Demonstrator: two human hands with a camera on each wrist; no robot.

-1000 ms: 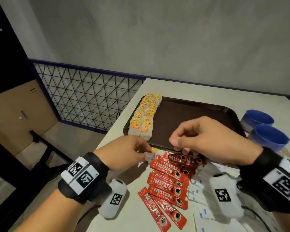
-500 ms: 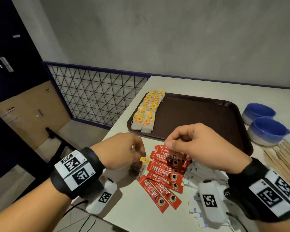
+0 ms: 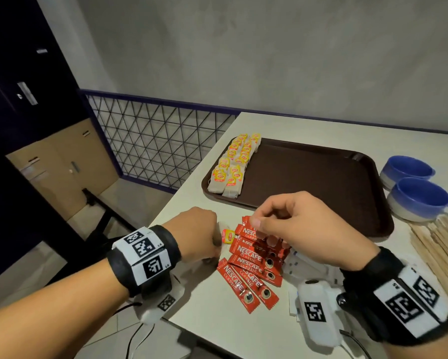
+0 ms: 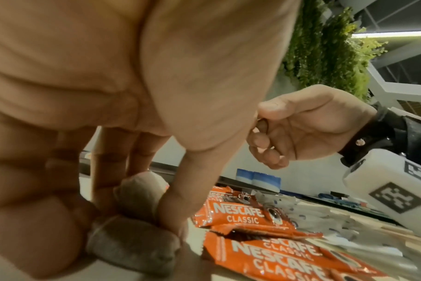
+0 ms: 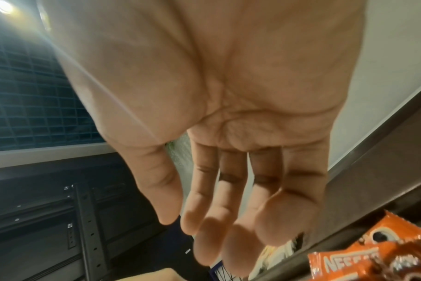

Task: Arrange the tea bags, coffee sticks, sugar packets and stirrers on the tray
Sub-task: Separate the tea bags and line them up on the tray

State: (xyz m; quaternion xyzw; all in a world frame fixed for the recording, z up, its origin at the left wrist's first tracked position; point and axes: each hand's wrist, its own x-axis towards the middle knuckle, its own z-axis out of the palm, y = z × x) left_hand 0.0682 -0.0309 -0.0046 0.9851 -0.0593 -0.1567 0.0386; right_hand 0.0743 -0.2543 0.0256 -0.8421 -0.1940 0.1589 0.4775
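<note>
A brown tray [image 3: 321, 177] holds two rows of yellow-tagged tea bags [image 3: 233, 164] along its left edge. Red Nescafe coffee sticks [image 3: 248, 268] lie fanned on the table in front of it. Left of them my left hand [image 3: 204, 234] pinches a loose tea bag [image 4: 132, 247] against the table, its yellow tag [image 3: 228, 235] poking out. My right hand [image 3: 267, 229] hovers over the far end of the sticks, fingers loosely hanging and empty in the right wrist view. White sugar packets [image 3: 298, 265] lie partly hidden under it. Wooden stirrers [image 3: 445, 250] lie at the right.
Two blue bowls [image 3: 414, 187] stand right of the tray. The table's left edge runs close to my left hand, with a mesh railing [image 3: 153, 143] and floor beyond. Most of the tray's floor is bare.
The head view has tilted up and back. My left hand keeps its hold on the tea bag beside the sticks. My right hand stays above the sticks, hardly moved.
</note>
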